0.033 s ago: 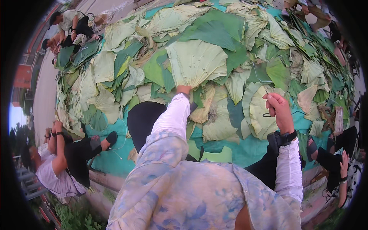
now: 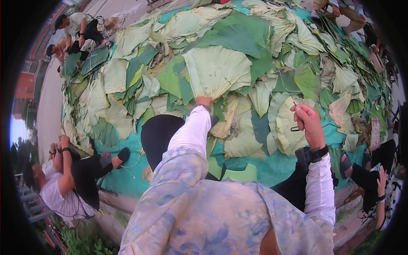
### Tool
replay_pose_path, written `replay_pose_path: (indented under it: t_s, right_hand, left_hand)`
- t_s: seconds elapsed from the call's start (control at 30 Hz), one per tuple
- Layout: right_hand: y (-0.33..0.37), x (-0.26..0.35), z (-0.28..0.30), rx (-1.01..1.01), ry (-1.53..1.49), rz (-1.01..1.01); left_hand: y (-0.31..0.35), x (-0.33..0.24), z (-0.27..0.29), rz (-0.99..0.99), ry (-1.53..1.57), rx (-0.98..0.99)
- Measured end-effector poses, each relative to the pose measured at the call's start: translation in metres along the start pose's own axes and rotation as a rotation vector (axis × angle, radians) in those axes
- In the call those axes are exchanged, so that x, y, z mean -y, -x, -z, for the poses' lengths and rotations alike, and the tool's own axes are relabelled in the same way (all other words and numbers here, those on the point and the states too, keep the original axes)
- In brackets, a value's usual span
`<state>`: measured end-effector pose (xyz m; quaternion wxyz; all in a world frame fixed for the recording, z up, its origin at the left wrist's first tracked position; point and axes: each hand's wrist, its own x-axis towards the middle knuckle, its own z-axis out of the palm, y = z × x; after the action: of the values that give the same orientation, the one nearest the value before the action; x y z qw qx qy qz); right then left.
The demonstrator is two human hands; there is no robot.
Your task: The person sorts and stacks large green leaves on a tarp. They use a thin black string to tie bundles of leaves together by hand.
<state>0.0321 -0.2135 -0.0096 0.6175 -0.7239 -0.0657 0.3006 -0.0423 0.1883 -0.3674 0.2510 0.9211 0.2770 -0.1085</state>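
My left hand (image 2: 204, 101) grips the narrow base of a large pale green, fan-shaped lotus leaf (image 2: 219, 70); the leaf hides most of the fingers. The leaf spreads away from the hand over darker green leaves (image 2: 242, 36). To the right, my right hand (image 2: 309, 121) is closed around a thin dark metal hook (image 2: 294, 128), with a bent loop showing below the fingers and a thin tip above them. It hovers over a rounded pale lotus leaf (image 2: 287, 125). A dark cord seems to trail to the right, behind the hand.
Overlapping lotus leaves (image 2: 117, 74) cover a teal tarp (image 2: 127, 178). A light green plastic stool (image 2: 240, 173) stands close in front of me. Other people sit around the pile: one at left (image 2: 63, 182), two at far left, others at right. White string (image 2: 138, 159) lies on the tarp.
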Motion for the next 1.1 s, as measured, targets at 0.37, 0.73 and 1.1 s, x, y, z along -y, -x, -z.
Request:
replay_pose_path:
  t_s: [0.37, 0.73, 1.1]
  right_hand:
    - [0.01, -0.006, 0.017, -0.028, -0.04, -0.036]
    - [0.008, 0.002, 0.009, -0.001, -0.036, -0.037]
    - [0.012, 0.001, 0.008, 0.042, -0.074, 0.016]
  left_hand:
    - [0.049, -0.083, 0.027, -0.476, -0.187, -0.05]
    - [0.039, -0.062, 0.013, 0.157, 1.262, 0.325]
    - [0.043, -0.076, 0.082, 0.559, 1.556, -0.289]
